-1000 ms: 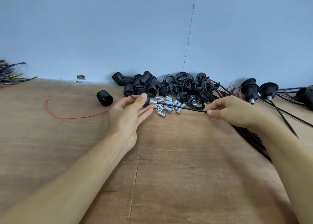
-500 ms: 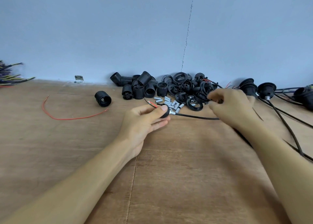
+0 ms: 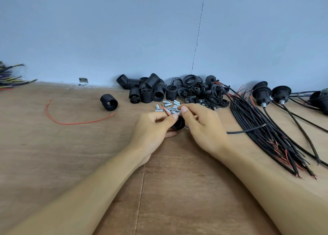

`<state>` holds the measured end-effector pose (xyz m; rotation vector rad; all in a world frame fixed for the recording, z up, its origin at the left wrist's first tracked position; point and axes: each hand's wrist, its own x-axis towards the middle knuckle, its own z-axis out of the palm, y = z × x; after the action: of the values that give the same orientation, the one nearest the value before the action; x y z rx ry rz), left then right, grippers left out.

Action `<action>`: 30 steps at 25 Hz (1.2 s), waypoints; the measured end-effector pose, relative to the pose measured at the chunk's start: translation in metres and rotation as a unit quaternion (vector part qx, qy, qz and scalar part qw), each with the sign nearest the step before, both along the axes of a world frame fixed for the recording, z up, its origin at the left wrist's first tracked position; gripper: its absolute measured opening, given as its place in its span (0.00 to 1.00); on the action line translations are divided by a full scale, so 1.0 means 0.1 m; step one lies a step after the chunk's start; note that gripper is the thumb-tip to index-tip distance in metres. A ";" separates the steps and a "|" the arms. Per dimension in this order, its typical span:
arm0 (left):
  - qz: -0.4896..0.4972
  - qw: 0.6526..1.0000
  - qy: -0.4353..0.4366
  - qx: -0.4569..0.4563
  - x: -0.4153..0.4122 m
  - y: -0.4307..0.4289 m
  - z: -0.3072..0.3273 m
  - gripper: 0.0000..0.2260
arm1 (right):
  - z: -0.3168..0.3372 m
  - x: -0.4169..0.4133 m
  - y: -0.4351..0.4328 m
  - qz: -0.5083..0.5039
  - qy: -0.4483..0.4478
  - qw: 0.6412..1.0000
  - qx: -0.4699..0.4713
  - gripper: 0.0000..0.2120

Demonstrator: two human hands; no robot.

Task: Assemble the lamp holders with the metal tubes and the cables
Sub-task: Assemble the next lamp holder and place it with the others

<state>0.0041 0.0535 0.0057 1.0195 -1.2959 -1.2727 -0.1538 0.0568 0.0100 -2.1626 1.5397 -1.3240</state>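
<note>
Mid-surface, the left hand (image 3: 154, 128) grips a black holder (image 3: 178, 123) and the right hand (image 3: 204, 126) curls round it from the other side (thumb raised). Its cable (image 3: 245, 131) trails from under the right hand toward the right edge; tubes (image 3: 168, 104) lie just behind, near the far edge.

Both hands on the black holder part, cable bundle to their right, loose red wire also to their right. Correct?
No: in the head view the loose red wire lies left of the hands. The left hand and right hand are on the black holder part, with the cable bundle to their right.
</note>
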 end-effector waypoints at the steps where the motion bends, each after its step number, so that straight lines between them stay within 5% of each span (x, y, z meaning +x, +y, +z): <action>1: 0.014 0.998 -0.052 -0.030 0.00 -0.01 -0.01 0.05 | 0.01 0.00 0.00 -0.006 -0.011 1.000 -0.002 0.20; 5: 0.028 0.966 -0.215 -0.140 0.02 -0.03 -0.03 0.05 | -0.01 -0.02 -0.04 -0.019 -0.011 1.000 0.022 0.15; 16: 0.012 0.986 -0.160 -0.046 0.05 -0.07 -0.01 0.04 | -0.03 -0.02 -0.11 0.000 0.016 1.000 0.027 0.22; 20: -0.003 0.984 -0.166 -0.065 0.06 -0.05 0.00 0.07 | 0.03 -0.03 -0.33 -0.065 -0.025 0.997 0.018 0.09; 26: -0.005 0.980 -0.181 -0.079 0.08 -0.06 -0.02 0.10 | 0.22 0.15 -0.96 -0.143 0.157 0.974 0.079 0.18; 30: -0.021 0.984 -0.163 -0.073 0.10 -0.08 -0.03 0.10 | 0.28 0.26 -1.15 -0.181 0.280 0.935 0.118 0.15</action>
<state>0.0141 0.0454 0.0025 1.1318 -1.6437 -1.0519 -0.1274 -0.0578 0.0377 -2.2830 2.2575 -0.5471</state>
